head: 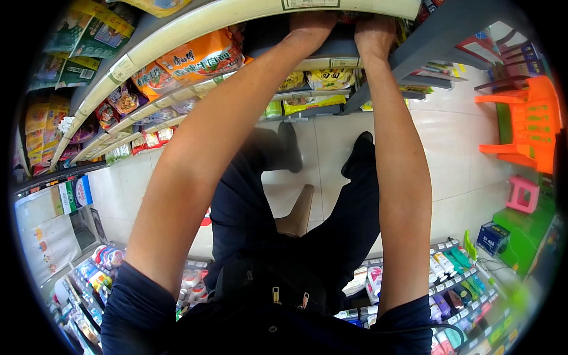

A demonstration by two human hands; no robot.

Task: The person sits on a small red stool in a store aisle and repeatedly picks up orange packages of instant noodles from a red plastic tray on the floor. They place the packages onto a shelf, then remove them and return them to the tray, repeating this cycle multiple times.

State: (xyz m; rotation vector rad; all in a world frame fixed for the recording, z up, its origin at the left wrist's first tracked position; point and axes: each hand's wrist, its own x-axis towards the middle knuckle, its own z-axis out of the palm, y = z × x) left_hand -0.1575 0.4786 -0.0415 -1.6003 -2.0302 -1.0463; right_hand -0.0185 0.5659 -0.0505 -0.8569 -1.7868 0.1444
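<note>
Both my arms reach forward into one tier of a store shelf, beneath the pale price-label rail (248,11) of the tier above. My left hand (313,23) is partly hidden by that rail, and its fingers are out of sight. To its right, my right hand (375,32) reaches in near the grey shelf upright, with its fingertips hidden too. Part of a dark red package (353,16) shows between the hands; whether either one holds it is unclear. Left of my left hand, large orange instant-noodle packs (202,57) stand on the same tier.
Lower tiers hold yellow snack bags (330,79). A grey upright (426,49) rises at the right. I sit on a brown stool (298,213) on the tiled floor. An orange plastic chair (532,124) and a pink stool (523,194) stand right; bottles (443,266) fill shelves behind me.
</note>
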